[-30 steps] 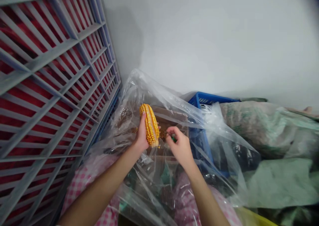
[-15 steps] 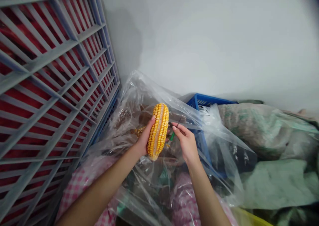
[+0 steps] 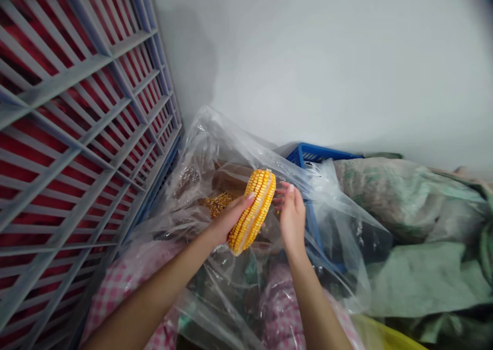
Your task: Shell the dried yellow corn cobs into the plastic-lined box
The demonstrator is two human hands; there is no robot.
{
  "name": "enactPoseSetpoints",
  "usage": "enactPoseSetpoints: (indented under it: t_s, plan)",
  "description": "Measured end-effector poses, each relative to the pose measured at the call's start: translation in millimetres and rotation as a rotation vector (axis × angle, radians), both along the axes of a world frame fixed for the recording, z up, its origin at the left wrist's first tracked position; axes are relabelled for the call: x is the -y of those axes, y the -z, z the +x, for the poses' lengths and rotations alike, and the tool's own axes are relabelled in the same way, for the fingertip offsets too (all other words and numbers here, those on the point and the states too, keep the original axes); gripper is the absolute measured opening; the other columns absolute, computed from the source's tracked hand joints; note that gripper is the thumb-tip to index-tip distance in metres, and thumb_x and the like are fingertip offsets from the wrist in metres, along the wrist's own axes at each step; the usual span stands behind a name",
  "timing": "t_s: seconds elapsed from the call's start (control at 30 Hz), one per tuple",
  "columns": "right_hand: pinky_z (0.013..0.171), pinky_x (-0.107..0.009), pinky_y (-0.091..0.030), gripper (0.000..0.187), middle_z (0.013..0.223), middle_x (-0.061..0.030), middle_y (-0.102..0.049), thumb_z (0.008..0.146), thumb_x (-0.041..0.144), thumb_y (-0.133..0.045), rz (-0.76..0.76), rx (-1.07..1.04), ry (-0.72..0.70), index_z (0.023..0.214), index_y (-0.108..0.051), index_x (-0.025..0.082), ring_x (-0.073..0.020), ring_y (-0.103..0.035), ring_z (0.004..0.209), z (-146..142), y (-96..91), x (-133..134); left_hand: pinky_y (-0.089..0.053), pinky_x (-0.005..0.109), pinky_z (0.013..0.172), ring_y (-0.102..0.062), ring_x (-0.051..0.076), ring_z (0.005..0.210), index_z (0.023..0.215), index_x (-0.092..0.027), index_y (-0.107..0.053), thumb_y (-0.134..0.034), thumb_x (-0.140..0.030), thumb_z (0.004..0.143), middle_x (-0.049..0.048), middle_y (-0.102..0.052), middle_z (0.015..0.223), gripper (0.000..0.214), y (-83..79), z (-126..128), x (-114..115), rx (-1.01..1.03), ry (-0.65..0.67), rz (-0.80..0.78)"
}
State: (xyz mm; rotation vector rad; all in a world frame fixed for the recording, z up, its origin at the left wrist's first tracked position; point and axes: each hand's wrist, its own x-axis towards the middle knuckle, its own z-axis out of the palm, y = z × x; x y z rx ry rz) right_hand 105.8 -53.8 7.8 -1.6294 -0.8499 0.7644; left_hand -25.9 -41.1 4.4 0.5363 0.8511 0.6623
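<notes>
My left hand (image 3: 227, 220) grips a yellow corn cob (image 3: 253, 209) from below, tilted with its tip up and to the right. My right hand (image 3: 291, 215) is just right of the cob's upper end, its fingers curled close to the kernels. What those fingers hold is hidden from here. Both hands hover over an open clear plastic bag (image 3: 215, 149). Loose kernels (image 3: 218, 203) lie inside the bag, just left of the cob.
A grey slatted crate (image 3: 77, 113) with red contents fills the left side. A blue basket (image 3: 311, 154) sits behind the bag against a white wall. Green and clear bags (image 3: 416, 211) are piled at the right. Pink checked cloth (image 3: 115, 293) covers my lap.
The cob has tilted over to the right and turned in my left hand. My right hand rose to the cob's upper end, and the green-handled tool it held is out of sight.
</notes>
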Motion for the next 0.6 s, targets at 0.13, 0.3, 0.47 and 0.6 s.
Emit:
enactPoseSetpoints:
  t_s: [0.13,0.3,0.47,0.6]
  plan:
    - [0.058,-0.026,-0.043,0.061,0.087,-0.0069,-0.062,0.08,0.063,-0.022,-0.025,-0.088,-0.037,0.106,-0.053,0.017,-0.0145,-0.057,0.068,-8.5,-10.3,2.9,-0.044,0.024,0.074,-0.058,0.016,0.081,0.091,-0.019,-0.062,-0.058,-0.044,0.072,0.0039,-0.064,0.087,0.032,10.6,8.3,4.4,-0.192,-0.176,0.381]
    - [0.066,-0.028,-0.043,0.066,0.081,-0.0069,-0.064,0.08,0.064,-0.012,-0.163,-0.009,-0.055,0.076,-0.059,0.018,-0.0172,-0.058,0.073,-19.4,-8.8,1.1,-0.039,0.026,0.082,-0.054,0.019,0.09,0.09,-0.019,-0.059,-0.053,-0.043,0.076,0.0056,-0.06,0.093,0.029,24.9,18.8,17.4,-0.391,-0.199,0.584]
    - [0.055,-0.028,-0.037,0.061,0.06,-0.0038,-0.057,0.082,0.063,-0.01,-0.183,0.091,0.031,0.059,-0.047,0.019,-0.0151,-0.048,0.055,-23.9,-4.6,-3.7,-0.039,0.029,0.084,-0.055,0.019,0.085,0.092,-0.018,-0.056,-0.048,-0.045,0.078,0.005,-0.06,0.089,0.031,30.8,22.3,25.3,-0.452,-0.202,0.601]
    - [0.054,-0.027,-0.033,0.058,0.058,-0.0021,-0.055,0.083,0.06,-0.012,-0.173,0.125,0.044,0.057,-0.044,0.019,-0.0142,-0.044,0.054,-26.8,-0.6,-6.5,-0.04,0.031,0.082,-0.056,0.021,0.089,0.094,-0.015,-0.056,-0.044,-0.049,0.079,0.007,-0.061,0.09,0.039,34.5,21.1,23.2,-0.521,-0.184,0.595]
